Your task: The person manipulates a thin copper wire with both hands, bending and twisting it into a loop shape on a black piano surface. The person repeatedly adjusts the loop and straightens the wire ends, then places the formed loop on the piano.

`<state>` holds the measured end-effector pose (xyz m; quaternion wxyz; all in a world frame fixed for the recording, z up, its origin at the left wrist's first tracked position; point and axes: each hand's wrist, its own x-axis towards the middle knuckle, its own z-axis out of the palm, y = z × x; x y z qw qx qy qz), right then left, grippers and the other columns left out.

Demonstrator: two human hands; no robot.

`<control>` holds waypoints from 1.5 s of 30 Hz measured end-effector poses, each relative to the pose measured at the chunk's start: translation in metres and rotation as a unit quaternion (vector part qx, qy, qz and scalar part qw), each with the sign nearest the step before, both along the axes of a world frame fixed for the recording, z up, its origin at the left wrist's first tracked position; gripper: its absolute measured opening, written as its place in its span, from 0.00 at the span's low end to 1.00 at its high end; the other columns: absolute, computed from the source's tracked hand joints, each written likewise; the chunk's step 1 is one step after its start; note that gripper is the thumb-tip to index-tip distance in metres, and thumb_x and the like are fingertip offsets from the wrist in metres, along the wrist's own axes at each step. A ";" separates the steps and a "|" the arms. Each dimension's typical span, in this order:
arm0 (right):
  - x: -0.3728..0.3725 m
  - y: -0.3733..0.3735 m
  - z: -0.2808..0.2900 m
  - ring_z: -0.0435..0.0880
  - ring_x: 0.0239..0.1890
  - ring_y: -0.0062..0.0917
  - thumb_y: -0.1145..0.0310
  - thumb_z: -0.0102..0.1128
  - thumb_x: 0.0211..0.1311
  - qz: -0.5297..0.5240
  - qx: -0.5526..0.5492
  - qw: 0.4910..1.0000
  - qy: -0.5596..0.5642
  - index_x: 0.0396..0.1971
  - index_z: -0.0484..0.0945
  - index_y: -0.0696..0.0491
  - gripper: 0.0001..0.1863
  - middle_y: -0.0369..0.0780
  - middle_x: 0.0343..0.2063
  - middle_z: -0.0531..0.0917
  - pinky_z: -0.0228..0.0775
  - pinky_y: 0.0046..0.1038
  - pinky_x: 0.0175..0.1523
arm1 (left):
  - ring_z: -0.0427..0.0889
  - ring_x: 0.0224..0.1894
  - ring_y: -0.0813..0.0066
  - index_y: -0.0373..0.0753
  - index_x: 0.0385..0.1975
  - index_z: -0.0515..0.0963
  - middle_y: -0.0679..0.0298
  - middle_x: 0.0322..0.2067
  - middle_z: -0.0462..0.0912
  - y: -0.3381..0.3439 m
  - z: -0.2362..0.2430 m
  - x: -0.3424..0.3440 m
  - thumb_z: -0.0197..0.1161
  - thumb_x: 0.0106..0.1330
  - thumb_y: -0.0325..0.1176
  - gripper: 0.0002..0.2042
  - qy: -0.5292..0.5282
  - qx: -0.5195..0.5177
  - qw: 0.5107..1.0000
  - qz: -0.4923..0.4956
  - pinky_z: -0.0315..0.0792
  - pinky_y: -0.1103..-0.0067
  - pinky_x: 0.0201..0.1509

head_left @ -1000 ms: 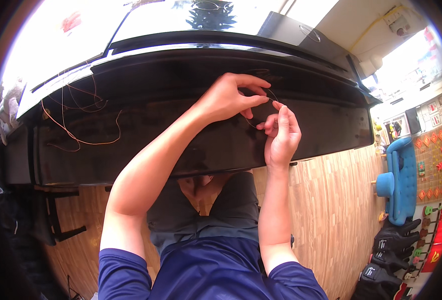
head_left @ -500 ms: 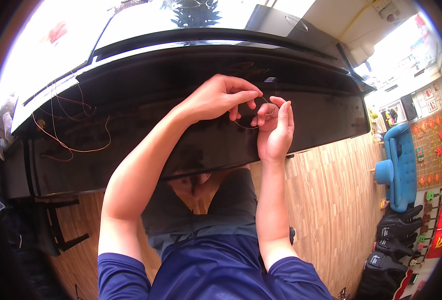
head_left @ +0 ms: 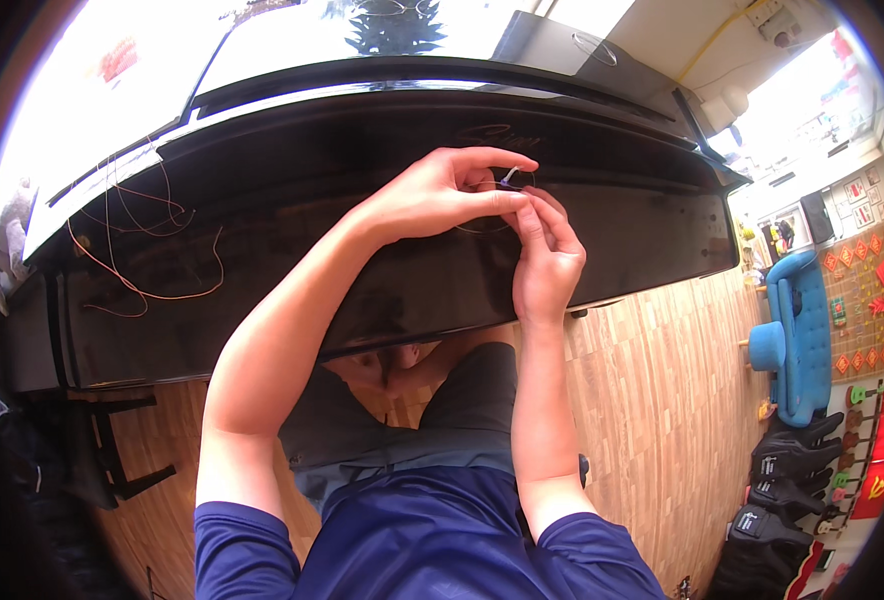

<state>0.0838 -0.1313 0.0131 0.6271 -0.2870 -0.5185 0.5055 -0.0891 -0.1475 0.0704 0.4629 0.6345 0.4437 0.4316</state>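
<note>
Over the glossy black piano (head_left: 622,230), my two hands meet fingertip to fingertip at a thin metal string (head_left: 484,231) bent into a loop. My left hand (head_left: 447,192) has its index finger and thumb reaching forward, with the other fingers curled around part of the string. Its thumb tip touches the pinched fingertips of my right hand (head_left: 550,250), which hold the string too. A small white and purple piece (head_left: 509,179) shows between the left index finger and thumb; I cannot tell what it is. The string's exact path is partly hidden behind the fingers.
Several loose copper-coloured strings (head_left: 122,275) lie tangled on the piano's left part. A dark stool (head_left: 127,450) stands at lower left. To the right are a blue sofa (head_left: 807,340), black cases (head_left: 777,480) and wood flooring (head_left: 642,400).
My right hand has turned and closed into a pinch, its fingers now against the left thumb. My left index finger has stretched forward, away from the thumb. The string's loop has shifted.
</note>
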 end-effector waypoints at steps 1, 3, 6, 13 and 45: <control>-0.001 0.000 -0.001 0.82 0.45 0.22 0.77 0.62 0.66 0.001 0.009 1.000 -0.006 0.42 0.83 0.62 0.08 0.41 0.47 0.80 0.80 0.24 0.51 | 0.74 0.27 0.88 0.42 0.56 0.80 0.71 0.21 0.79 0.002 -0.003 -0.001 0.68 0.65 0.45 0.22 0.038 0.024 0.999 0.026 0.70 0.84 0.32; -0.003 0.000 -0.002 0.82 0.45 0.22 0.76 0.61 0.67 0.003 0.028 0.999 -0.018 0.42 0.84 0.62 0.08 0.41 0.48 0.79 0.79 0.23 0.53 | 0.78 0.30 0.86 0.40 0.50 0.83 0.68 0.26 0.83 0.007 -0.013 0.002 0.69 0.64 0.44 0.19 -0.030 0.065 0.996 0.062 0.73 0.84 0.36; -0.002 -0.003 0.001 0.82 0.43 0.21 0.76 0.61 0.67 -0.016 0.022 0.999 -0.045 0.42 0.83 0.62 0.08 0.40 0.47 0.79 0.78 0.22 0.52 | 0.82 0.37 0.84 0.38 0.43 0.86 0.63 0.34 0.88 0.005 -0.006 0.003 0.69 0.65 0.41 0.14 -0.045 0.049 0.993 0.100 0.75 0.83 0.43; 0.003 0.000 -0.005 0.82 0.36 0.18 0.69 0.62 0.69 -0.026 -0.030 0.998 -0.046 0.39 0.81 0.61 0.09 0.37 0.35 0.81 0.76 0.19 0.42 | 0.81 0.35 0.83 0.37 0.43 0.86 0.65 0.32 0.87 0.007 -0.011 0.003 0.67 0.66 0.40 0.13 0.015 0.067 0.991 0.117 0.74 0.82 0.41; 0.007 -0.001 -0.001 0.85 0.33 0.22 0.78 0.60 0.66 0.057 -0.057 0.996 0.038 0.43 0.79 0.62 0.08 0.41 0.35 0.85 0.81 0.24 0.42 | 0.81 0.37 0.78 0.33 0.44 0.81 0.62 0.34 0.85 0.009 -0.023 0.006 0.58 0.73 0.39 0.14 -0.023 0.048 0.998 0.013 0.75 0.78 0.44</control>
